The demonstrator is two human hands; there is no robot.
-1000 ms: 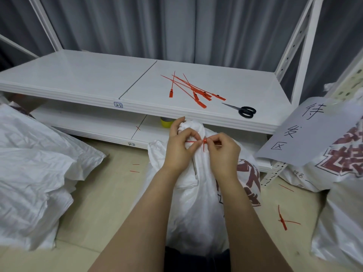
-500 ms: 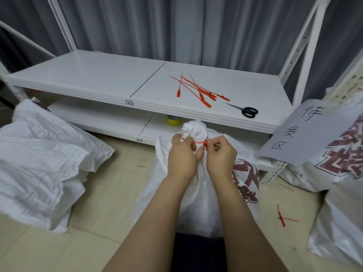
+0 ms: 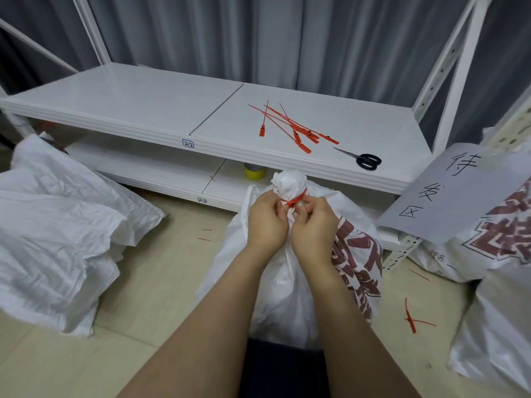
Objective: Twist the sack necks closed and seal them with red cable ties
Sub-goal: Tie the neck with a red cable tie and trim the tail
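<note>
We see a white sack (image 3: 290, 297) upright near centre, its twisted neck (image 3: 288, 182) ringed by a red tie (image 3: 293, 201); spare ties (image 3: 298, 129) lie fanned beyond it.

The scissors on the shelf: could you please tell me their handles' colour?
The scissors have black handles, head view.

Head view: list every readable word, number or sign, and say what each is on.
"2-2": upper shelf label.
"2-3": lower shelf label.
"待发区": handwritten on the paper sheet.
Print on the middle sack and right sack: crumpled, cropped or too small.
</note>
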